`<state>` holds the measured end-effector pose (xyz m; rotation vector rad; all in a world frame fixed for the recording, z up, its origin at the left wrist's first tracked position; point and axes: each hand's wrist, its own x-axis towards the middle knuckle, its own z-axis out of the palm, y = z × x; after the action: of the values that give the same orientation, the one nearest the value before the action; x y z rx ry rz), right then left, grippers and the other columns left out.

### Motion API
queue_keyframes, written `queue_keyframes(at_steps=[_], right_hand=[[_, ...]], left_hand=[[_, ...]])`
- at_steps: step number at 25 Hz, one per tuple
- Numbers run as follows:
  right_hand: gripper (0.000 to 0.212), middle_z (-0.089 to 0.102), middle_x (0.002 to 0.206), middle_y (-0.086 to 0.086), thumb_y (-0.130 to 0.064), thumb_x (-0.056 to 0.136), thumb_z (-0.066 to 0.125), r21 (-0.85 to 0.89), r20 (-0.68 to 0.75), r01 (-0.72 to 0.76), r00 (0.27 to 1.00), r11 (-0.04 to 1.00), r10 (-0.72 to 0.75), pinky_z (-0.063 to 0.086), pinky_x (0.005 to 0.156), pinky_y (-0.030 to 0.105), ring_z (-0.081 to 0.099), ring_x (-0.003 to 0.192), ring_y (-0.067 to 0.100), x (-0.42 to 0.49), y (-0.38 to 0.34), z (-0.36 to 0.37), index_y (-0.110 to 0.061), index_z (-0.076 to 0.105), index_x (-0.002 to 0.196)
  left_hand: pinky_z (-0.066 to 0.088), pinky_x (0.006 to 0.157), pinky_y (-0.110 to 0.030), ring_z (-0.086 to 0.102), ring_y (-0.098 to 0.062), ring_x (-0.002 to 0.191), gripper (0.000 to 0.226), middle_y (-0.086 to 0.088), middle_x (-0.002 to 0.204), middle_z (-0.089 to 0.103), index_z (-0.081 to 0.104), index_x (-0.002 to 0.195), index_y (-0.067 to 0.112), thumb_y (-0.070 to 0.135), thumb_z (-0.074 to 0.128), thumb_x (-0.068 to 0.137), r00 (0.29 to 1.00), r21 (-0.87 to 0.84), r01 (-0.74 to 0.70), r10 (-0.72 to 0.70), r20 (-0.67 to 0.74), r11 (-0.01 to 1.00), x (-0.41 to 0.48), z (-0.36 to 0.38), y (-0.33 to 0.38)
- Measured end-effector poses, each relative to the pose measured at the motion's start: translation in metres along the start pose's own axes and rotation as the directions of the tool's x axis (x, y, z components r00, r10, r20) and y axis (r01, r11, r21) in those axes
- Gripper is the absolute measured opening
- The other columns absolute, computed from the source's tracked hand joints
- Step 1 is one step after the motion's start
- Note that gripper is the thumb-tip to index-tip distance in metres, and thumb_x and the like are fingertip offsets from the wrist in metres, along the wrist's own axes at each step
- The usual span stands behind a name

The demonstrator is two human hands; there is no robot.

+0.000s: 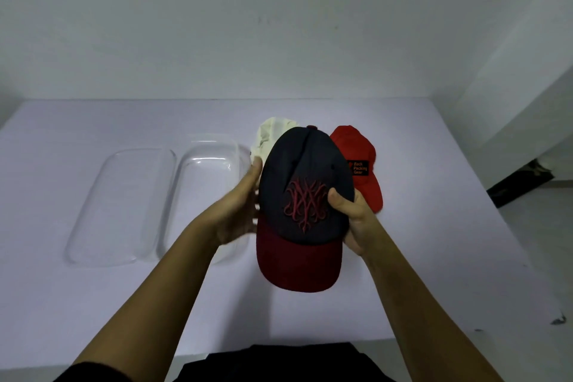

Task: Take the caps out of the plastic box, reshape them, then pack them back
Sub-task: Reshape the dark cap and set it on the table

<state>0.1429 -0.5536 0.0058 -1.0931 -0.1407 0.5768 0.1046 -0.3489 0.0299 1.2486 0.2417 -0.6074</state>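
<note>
A navy cap (305,170) with a dark red brim and red embroidery is held up above the table, brim toward me. My right hand (352,217) grips its right side, thumb on the front panel. My left hand (240,211) presses flat against its left side, fingers partly hidden behind the cap. A cream cap (271,138) lies crumpled on the table behind, and a red cap (361,161) with a black patch lies to the right. The clear plastic box (206,164) stands open on the left, with nothing visible inside it.
The box's clear lid (121,205) lies flat to the left of the box. The white table (434,257) ends at a white wall behind and at an edge on the right, beyond which a dark object sits on the floor.
</note>
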Motion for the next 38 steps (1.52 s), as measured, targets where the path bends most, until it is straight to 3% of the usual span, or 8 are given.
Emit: queue_keyframes(at_steps=[3,7,12,21,26,33,36,38], right_hand=[[0.065,0.074,0.101,-0.001,-0.043,0.043,0.091,-0.036,0.001,0.04,0.999,0.999,-0.04,0.056,0.077,0.025,0.069,0.095,0.015,0.006,-0.005,0.0,-0.022,0.071,0.101],[0.058,0.075,0.099,-0.002,-0.041,0.042,0.091,0.012,0.01,0.045,0.999,0.999,-0.045,0.056,0.074,0.024,0.07,0.092,0.014,0.01,-0.007,0.0,-0.023,0.075,0.095],[0.073,0.074,0.104,0.001,-0.041,0.04,0.092,-0.095,-0.046,-0.128,0.991,0.987,0.124,0.056,0.078,0.026,0.069,0.097,0.018,0.011,0.03,-0.018,-0.018,0.068,0.105],[0.045,0.069,0.116,0.007,-0.027,0.075,0.072,-0.173,-0.173,-0.468,0.88,0.866,0.441,0.049,0.097,0.038,0.065,0.108,0.021,-0.001,0.118,-0.061,-0.014,0.063,0.117],[0.044,0.065,0.119,0.002,-0.031,0.077,0.074,-0.476,-0.263,-0.393,0.917,0.787,0.299,0.052,0.089,0.03,0.062,0.106,0.015,0.016,0.116,-0.072,-0.019,0.059,0.117],[0.038,0.057,0.123,0.0,-0.026,0.089,0.06,-0.642,-0.326,-0.333,0.934,0.691,0.148,0.044,0.09,0.028,0.053,0.111,0.015,0.026,0.09,-0.079,-0.016,0.054,0.126],[0.031,0.061,0.124,0.01,-0.022,0.095,0.049,-0.66,-0.354,-0.336,0.928,0.672,0.116,0.048,0.096,0.036,0.057,0.109,0.018,0.039,0.082,-0.072,-0.01,0.057,0.123],[0.035,0.063,0.115,0.012,-0.027,0.098,0.042,-0.704,-0.34,-0.398,0.916,0.588,0.213,0.051,0.08,0.034,0.06,0.088,0.015,0.046,0.08,-0.065,-0.006,0.056,0.122]], left_hand=[[0.057,0.084,-0.038,0.067,-0.022,0.107,0.072,-0.009,0.118,0.069,0.069,0.114,0.018,0.051,0.086,0.052,0.99,-0.301,0.011,0.033,0.14,0.953,-0.003,0.008,-0.02],[0.059,0.079,-0.035,0.071,-0.022,0.094,0.06,-0.01,0.106,0.072,0.071,0.109,0.012,0.02,0.089,0.052,0.987,-0.476,-0.11,0.154,0.053,0.872,0.002,0.015,-0.021],[0.045,0.089,-0.037,0.054,-0.02,0.103,0.068,-0.001,0.112,0.057,0.045,0.13,0.031,0.013,0.049,0.064,0.969,0.009,-0.091,0.091,-0.231,0.996,0.012,0.0,-0.035],[0.048,0.092,-0.04,0.057,-0.023,0.098,0.014,-0.011,0.108,0.06,0.056,0.101,0.011,0.013,0.052,0.088,0.884,0.221,0.249,-0.128,-0.45,0.943,0.047,-0.026,-0.103],[0.048,0.069,-0.019,0.058,-0.019,0.095,0.03,-0.009,0.114,0.061,0.053,0.119,0.011,0.012,0.055,0.089,0.834,0.348,0.22,0.009,-0.551,0.911,0.054,-0.023,-0.1],[0.044,0.094,-0.031,0.057,-0.031,0.114,0.042,-0.018,0.136,0.048,0.047,0.134,0.003,0.009,0.049,0.092,0.779,0.677,0.284,0.248,-0.576,0.679,0.056,-0.028,-0.092],[0.052,0.067,-0.025,0.068,-0.027,0.086,0.021,-0.013,0.108,0.063,0.059,0.109,0.007,0.016,0.045,0.095,0.787,0.538,0.302,0.113,-0.607,0.787,0.059,-0.031,-0.08],[0.04,0.049,-0.019,0.063,-0.017,0.065,0.022,-0.007,0.093,0.063,0.06,0.106,0.008,0.021,0.045,0.096,0.824,0.453,0.341,-0.031,-0.565,0.824,0.061,-0.031,-0.077]])
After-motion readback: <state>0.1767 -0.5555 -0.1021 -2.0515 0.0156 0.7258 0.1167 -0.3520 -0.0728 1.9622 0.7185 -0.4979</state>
